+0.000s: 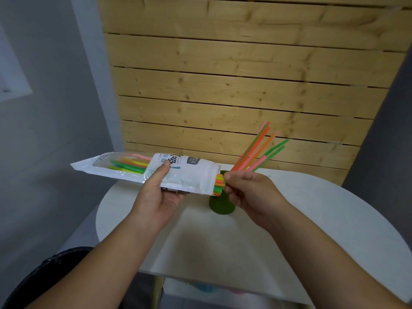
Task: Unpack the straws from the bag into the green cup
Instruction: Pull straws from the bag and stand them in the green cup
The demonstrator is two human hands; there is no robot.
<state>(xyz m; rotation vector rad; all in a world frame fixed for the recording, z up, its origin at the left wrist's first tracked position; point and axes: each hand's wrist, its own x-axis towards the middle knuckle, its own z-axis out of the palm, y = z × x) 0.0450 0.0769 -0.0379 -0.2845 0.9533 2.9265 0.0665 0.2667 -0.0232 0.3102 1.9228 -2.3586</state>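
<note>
Straws mid-transfer, next batch being pinched at the bag mouth.

Straws in the bag show their orange, yellow and green ends at the open right end of the white bag, held level above the near-left side of the white table. Left hand is clamped around the bag's middle, thumb on top. Right hand has its fingertips closed on the protruding ends, just beside the green cup, which stands on the table directly under the bag mouth. Straws in the cup already lean out to the far right. Judged step: drawing out another bunch. Next move calls for a straight pull to the right, then tipping the bunch upright over the cup; many straws remain in the bag.
</note>
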